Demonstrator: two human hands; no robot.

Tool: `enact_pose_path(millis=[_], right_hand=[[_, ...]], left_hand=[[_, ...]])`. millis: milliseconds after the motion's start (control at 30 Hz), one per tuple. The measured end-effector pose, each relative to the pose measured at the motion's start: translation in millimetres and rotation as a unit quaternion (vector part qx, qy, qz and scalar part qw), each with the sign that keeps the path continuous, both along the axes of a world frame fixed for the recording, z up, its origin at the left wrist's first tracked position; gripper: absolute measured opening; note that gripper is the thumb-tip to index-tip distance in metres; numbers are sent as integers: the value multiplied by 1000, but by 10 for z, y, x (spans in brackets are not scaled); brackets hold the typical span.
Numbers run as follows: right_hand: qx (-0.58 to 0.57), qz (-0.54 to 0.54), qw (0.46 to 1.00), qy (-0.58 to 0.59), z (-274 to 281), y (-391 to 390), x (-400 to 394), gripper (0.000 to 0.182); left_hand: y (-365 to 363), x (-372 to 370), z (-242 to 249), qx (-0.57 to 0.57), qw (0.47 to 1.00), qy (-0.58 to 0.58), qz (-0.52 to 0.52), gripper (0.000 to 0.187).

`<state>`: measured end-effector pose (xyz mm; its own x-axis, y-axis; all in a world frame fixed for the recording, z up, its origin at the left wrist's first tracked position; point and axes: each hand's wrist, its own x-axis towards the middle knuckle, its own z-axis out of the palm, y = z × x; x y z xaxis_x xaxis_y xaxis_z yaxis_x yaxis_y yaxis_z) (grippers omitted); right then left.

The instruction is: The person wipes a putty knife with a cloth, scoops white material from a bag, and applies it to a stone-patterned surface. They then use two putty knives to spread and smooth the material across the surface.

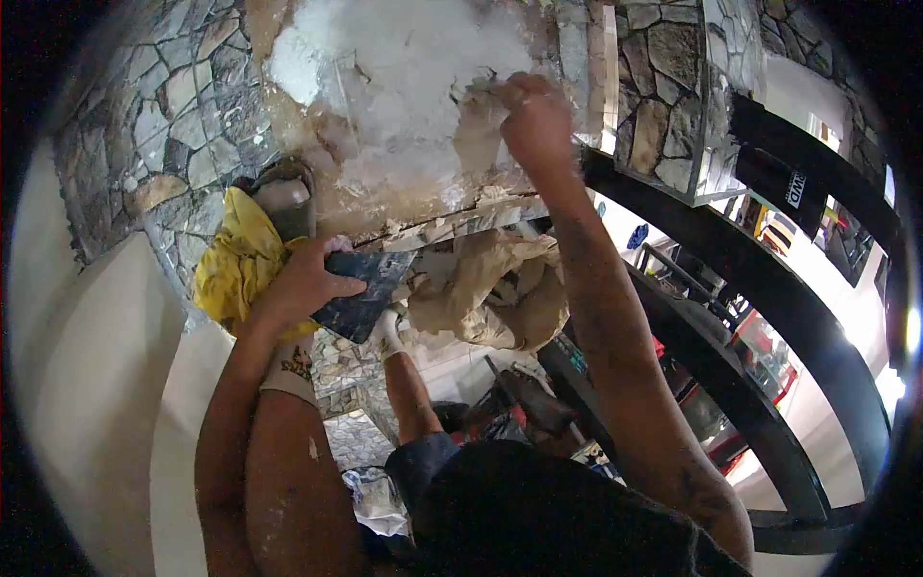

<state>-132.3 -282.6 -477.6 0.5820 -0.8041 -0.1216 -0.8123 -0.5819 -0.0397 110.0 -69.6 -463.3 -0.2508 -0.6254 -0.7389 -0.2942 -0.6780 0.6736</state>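
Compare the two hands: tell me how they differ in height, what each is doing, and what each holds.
The right hand is raised high against the white plaster patch; the left hand sits lower, beside the yellow cloth. The right hand is a closed fist pressed to the wall, whatever it grips hidden; the left hand plainly holds a dark flat trowel. The right arm is stretched up, the left bent. Both are bare and dusty.

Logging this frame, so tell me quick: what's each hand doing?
Left hand: closed on a trowel.
Right hand: closed, pressed to the plaster patch; what it holds cannot be told.
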Motion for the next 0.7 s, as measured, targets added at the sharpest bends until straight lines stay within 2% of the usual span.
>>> enact_pose_path(millis=[33,233,333,433,533,633,700], right_hand=[[10,-28,999,12,-55,-21,-11,33],[-69,31,996,-36,107,-72,42,35],[-38,58,998,1,54,-44,126,35],[10,-11,1000,0,265,-142,175,34],[-36,26,998,-47,105,-69,152,33],[-16,24,1000,-5,117,-194,57,31],[-37,-21,999,3,7,-155,86,32]], left_hand=[[-12,-1,-32,0,1000,8,0,46],[-85,1,65,12,1000,-3,-20,48],[50,-12,-134,-39,999,-11,18,49],[-11,-7,-17,20,999,23,11,48],[63,-16,-138,-33,999,-25,3,47],[-1,-8,-68,35,999,27,6,47],[-35,-1,-46,37,999,31,-20,47]])
